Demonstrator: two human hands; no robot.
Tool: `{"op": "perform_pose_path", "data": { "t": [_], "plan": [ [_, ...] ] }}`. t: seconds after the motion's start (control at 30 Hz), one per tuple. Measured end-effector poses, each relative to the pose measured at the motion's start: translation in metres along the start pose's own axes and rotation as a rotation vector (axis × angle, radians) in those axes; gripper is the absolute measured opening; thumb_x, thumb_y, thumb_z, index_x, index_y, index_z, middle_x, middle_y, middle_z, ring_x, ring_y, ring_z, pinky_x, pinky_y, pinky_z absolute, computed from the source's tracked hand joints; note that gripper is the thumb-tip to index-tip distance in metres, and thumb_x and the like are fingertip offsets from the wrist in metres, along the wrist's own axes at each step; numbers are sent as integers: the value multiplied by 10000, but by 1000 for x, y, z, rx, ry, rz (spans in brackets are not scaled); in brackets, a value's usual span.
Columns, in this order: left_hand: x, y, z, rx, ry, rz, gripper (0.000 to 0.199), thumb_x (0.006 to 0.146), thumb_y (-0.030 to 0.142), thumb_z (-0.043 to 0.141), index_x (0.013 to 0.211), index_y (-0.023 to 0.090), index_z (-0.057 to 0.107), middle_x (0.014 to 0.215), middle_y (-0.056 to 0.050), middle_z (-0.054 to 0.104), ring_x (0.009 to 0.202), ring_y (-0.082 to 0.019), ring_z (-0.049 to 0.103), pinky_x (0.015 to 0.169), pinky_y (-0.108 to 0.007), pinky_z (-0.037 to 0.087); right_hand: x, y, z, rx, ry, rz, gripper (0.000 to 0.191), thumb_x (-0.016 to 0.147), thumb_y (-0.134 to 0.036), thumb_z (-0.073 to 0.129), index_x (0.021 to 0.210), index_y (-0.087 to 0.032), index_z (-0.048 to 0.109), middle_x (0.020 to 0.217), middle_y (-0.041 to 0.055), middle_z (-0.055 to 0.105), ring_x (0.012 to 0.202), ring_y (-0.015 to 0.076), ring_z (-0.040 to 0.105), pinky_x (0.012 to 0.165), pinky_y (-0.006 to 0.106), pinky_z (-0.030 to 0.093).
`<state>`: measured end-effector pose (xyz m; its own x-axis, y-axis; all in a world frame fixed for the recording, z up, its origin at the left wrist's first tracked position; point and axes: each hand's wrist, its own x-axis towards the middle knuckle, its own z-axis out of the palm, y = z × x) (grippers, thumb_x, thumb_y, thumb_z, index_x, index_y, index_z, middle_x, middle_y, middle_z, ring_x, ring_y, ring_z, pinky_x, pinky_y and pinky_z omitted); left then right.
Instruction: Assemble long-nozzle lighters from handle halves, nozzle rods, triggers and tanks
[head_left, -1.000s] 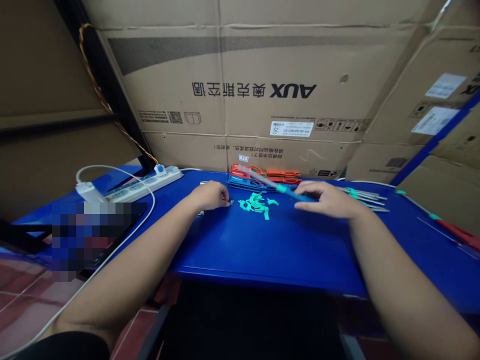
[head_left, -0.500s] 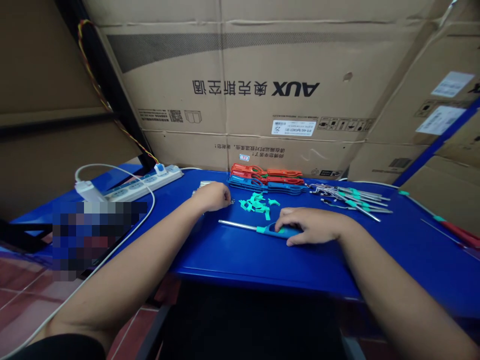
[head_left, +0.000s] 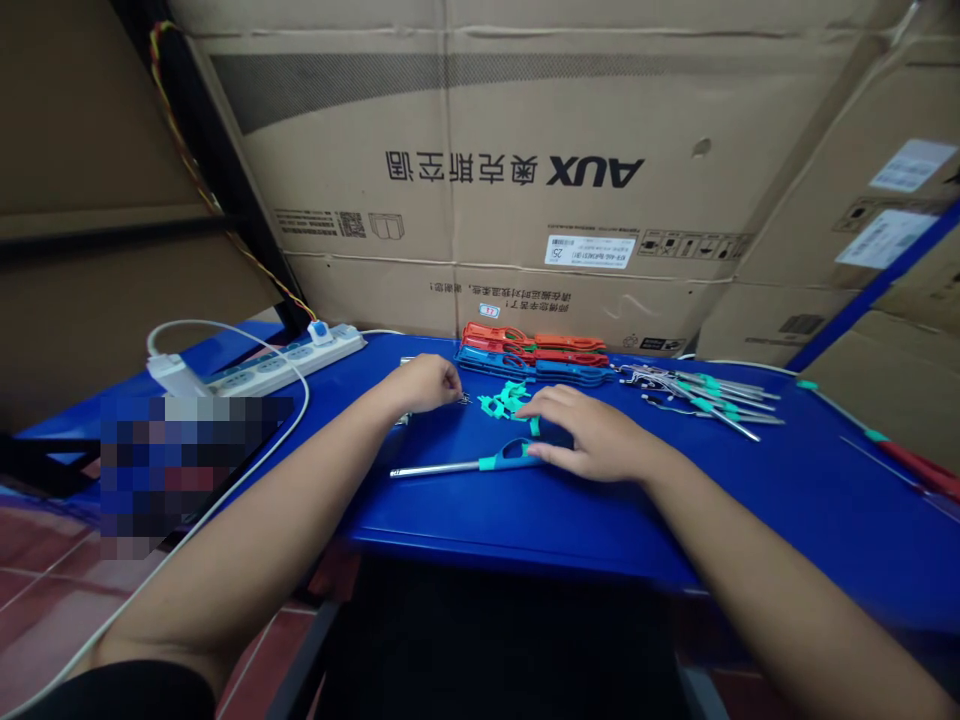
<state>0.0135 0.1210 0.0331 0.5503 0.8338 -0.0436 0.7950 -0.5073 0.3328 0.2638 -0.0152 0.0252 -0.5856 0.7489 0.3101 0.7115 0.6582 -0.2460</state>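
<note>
A long-necked lighter [head_left: 487,463] with a blue handle, green collar and metal tube lies on the blue table. Over its handle end is my right hand [head_left: 592,430], thumb beside the handle and fingers spread towards a heap of small green plastic pieces [head_left: 504,400]. Nothing shows gripped in that hand. My left hand [head_left: 426,382] is closed in a pinch at the left of the heap, by some tiny metal parts [head_left: 465,398]. What it pinches is too small to make out. Metal items partly show behind and below the left hand.
Red and blue lighter handle shells [head_left: 532,352] are stacked at the back. Several metal tubes with wires and green collars [head_left: 712,400] lie to the right. On the left are a power strip [head_left: 300,358] and a white cable. Cardboard [head_left: 487,120] walls the table's back.
The lighter has shifted left and slightly towards me. My right hand has moved left, its fingers now spread off the handle towards the green pieces. The left hand stays nearly in place.
</note>
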Motion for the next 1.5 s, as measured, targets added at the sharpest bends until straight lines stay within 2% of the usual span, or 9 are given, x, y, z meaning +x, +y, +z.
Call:
{"op": "perform_pose_path", "data": {
  "t": [0.1, 0.33, 0.67, 0.77, 0.97, 1.1, 1.2, 1.33, 1.5],
  "plan": [
    [-1, 7, 4, -83, -4, 29, 181, 748, 249, 642, 866, 194, 767, 843, -25, 757, 739, -158, 645, 668, -246, 428, 1, 6, 2, -46, 140, 39, 241, 941, -328, 584, 1135, -197, 644, 1046, 94, 688, 986, 229, 623, 862, 391, 518],
    [-9, 47, 24, -671, -142, 221, 179, 752, 310, 653, 822, 161, 723, 764, -3, 715, 692, -126, 593, 708, -252, 432, 5, 2, 9, -229, 300, -40, 169, 912, -260, 602, 1043, -170, 657, 938, 83, 688, 860, 222, 624, 749, 354, 518],
    [-22, 65, 31, -762, -46, 329, 185, 818, 292, 616, 879, 139, 701, 765, -8, 689, 672, -116, 577, 656, -239, 423, 5, -3, 10, -247, 380, -109, 145, 948, -178, 517, 989, -158, 655, 898, 101, 706, 823, 211, 632, 748, 348, 526],
    [-28, 74, 20, -652, -4, 369, 264, 876, 314, 565, 1025, 157, 716, 935, -41, 737, 821, -155, 643, 768, -276, 474, 1, 1, -1, -191, 434, -87, 168, 938, -148, 512, 954, -183, 675, 889, 85, 723, 821, 204, 655, 763, 351, 531],
    [-26, 102, 15, 20, -13, 503, 377, 929, 403, 533, 1184, 168, 681, 1128, -102, 702, 1018, -250, 645, 882, -361, 478, -14, 28, -25, -106, 601, 166, 88, 884, -232, 637, 837, -203, 705, 850, 57, 728, 778, 194, 670, 746, 342, 524],
    [-21, 119, 42, 195, -105, 533, 452, 914, 535, 537, 1175, 196, 681, 1117, -117, 677, 1008, -288, 646, 795, -365, 494, -18, 46, -24, -43, 411, 270, 109, 850, -282, 673, 791, -197, 707, 772, 42, 692, 684, 175, 630, 644, 312, 488],
    [-25, 126, 49, 246, -157, 531, 378, 885, 493, 608, 1129, 216, 688, 1060, -94, 693, 940, -266, 660, 713, -328, 481, -17, 48, -21, -43, 323, 261, 117, 862, -277, 650, 810, -192, 712, 780, 48, 686, 708, 180, 625, 668, 317, 479],
    [-36, 117, 32, 315, -281, 498, 357, 818, 444, 702, 1094, 219, 688, 1017, -77, 715, 874, -233, 659, 645, -286, 438, -13, 42, -19, -14, 283, 200, 144, 898, -245, 600, 853, -190, 724, 863, 74, 716, 805, 195, 649, 767, 343, 488],
    [-36, 79, 10, 209, -404, 530, 343, 739, 486, 769, 961, 229, 718, 893, -37, 731, 718, -170, 623, 589, -246, 388, -7, 29, -11, 50, 285, 161, 105, 885, -237, 633, 833, -180, 704, 829, 55, 694, 762, 170, 633, 724, 315, 486]
  ]
}}
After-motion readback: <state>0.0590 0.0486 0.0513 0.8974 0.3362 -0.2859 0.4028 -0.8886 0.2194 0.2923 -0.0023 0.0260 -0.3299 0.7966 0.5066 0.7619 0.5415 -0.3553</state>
